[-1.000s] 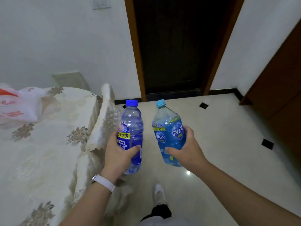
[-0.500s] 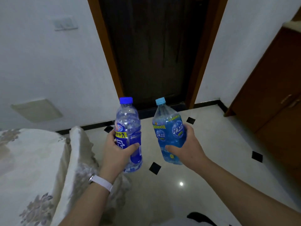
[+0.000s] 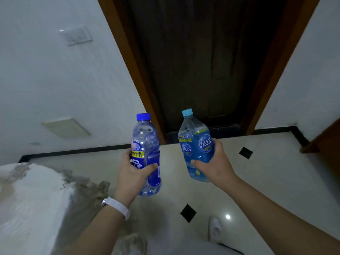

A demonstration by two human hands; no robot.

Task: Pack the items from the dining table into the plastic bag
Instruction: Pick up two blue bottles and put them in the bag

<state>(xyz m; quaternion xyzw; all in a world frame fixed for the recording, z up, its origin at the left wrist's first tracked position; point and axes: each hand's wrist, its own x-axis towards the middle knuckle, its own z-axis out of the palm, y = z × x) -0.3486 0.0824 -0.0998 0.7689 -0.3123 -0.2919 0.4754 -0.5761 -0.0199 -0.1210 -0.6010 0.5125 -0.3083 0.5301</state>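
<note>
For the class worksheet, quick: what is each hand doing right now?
Left hand: closed around the dark blue-capped bottle, upright.
Right hand: closed around the light blue-capped bottle, tilted slightly.

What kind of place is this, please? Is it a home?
Probably a room in a home: a dark wooden door in a white wall, a glossy tiled floor, and a table under an embroidered tablecloth at the left.

Dark wooden door (image 3: 198, 61) beyond hands; wall switch plate (image 3: 78, 36) upper left; white shoe (image 3: 215, 230) below right hand.
</note>
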